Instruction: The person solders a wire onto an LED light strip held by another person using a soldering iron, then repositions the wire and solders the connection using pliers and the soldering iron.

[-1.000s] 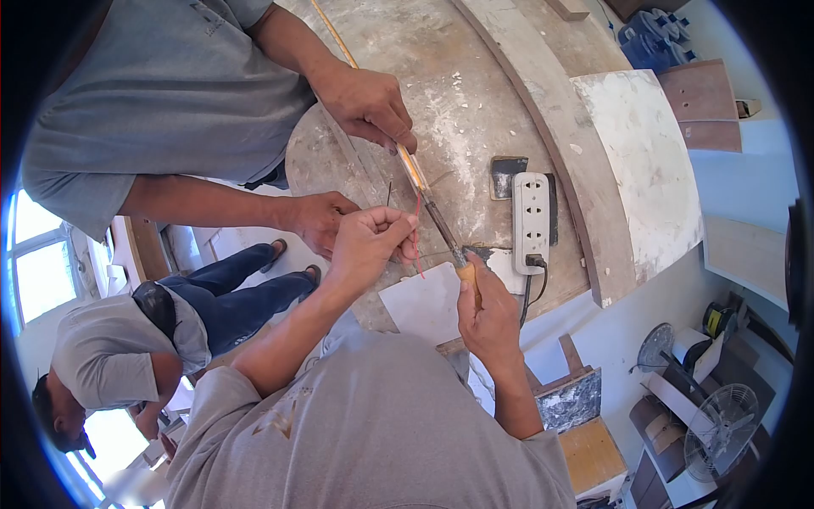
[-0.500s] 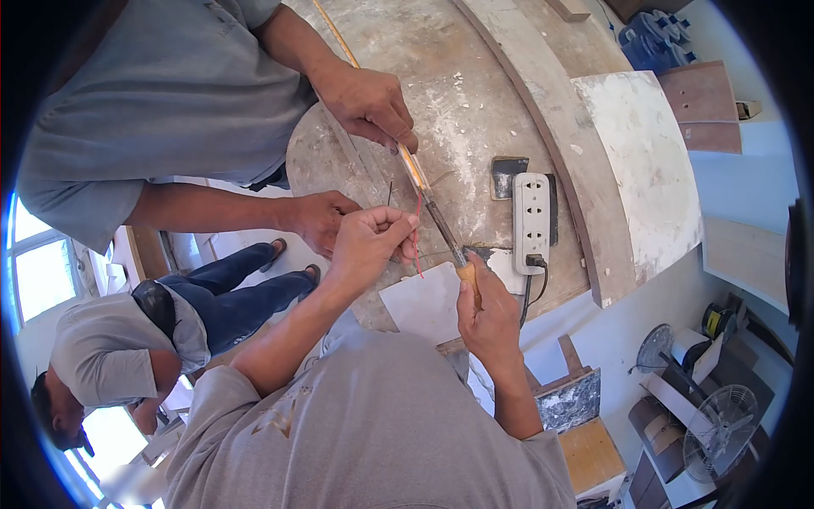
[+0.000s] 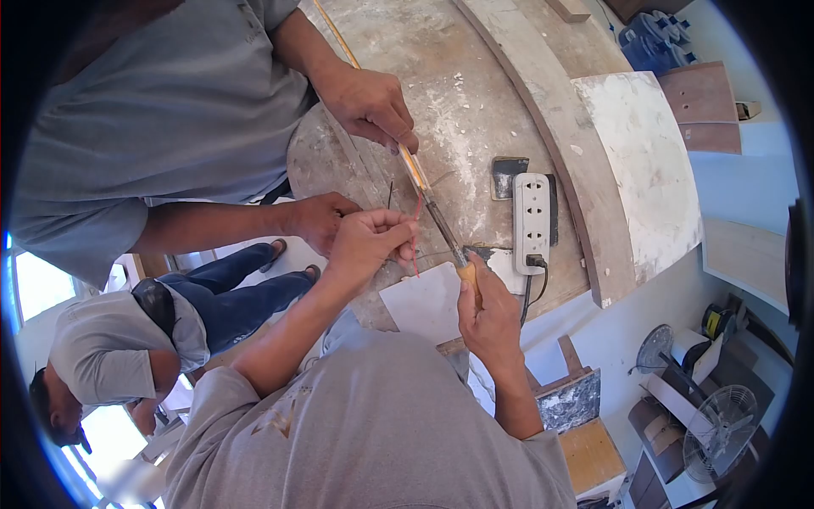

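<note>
Fingers of the left hand (image 3: 366, 244), left of the white rectangular plastic power strip (image 3: 532, 222), pinch a thin red wire (image 3: 415, 264). Above-left of the power strip, a co-worker's hand (image 3: 369, 106) holds a slim yellow-and-white strip (image 3: 413, 170). Nearer the power strip, a wooden-handled metal soldering iron (image 3: 445, 230) points at the strip's end, the right hand (image 3: 492, 312) clenched round its handle.

On the worktable (image 3: 475, 93), the power strip (image 3: 532, 222) lies right of the soldering iron (image 3: 447, 232) and left of the curved board (image 3: 575, 140). The iron's tip sits at the near end of the narrow strip (image 3: 412, 168). Paper sheet (image 3: 431, 299): left of the iron's handle (image 3: 467, 276). Water jugs (image 3: 644, 47): beyond the board.
</note>
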Tool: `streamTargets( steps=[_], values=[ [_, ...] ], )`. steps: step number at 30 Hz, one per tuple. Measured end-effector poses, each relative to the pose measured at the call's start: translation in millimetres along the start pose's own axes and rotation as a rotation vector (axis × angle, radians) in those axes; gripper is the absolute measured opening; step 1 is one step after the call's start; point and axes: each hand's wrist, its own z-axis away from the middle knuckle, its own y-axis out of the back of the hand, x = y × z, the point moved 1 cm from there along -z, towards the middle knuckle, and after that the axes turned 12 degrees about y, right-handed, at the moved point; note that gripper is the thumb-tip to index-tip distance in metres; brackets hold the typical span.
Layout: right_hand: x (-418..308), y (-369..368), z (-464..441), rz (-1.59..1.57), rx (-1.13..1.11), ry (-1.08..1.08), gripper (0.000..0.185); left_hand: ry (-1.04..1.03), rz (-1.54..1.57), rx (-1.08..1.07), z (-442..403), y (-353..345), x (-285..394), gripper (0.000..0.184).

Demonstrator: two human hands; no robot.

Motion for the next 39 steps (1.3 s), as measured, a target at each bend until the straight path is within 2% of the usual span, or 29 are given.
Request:
streamTargets(
  steps=[5,29,39],
  values=[
    [-0.2,0.1,0.1,-0.012,-0.007,-0.011,0.044,0.014,-0.055,0.059,-0.6,0.3,0.8,0.017],
    [-6.8,6.5,-0.8,-0.158,-0.056,-0.16,0.037,-0.029,-0.095,0.046,0.6,-2.8,3.3,0.016],
    [-3.9,3.8,1.5,-0.131,-0.034,-0.122,0.037,-0.02,-0.081,0.045,1.9,-3.4,2.7,0.016]
  ],
)
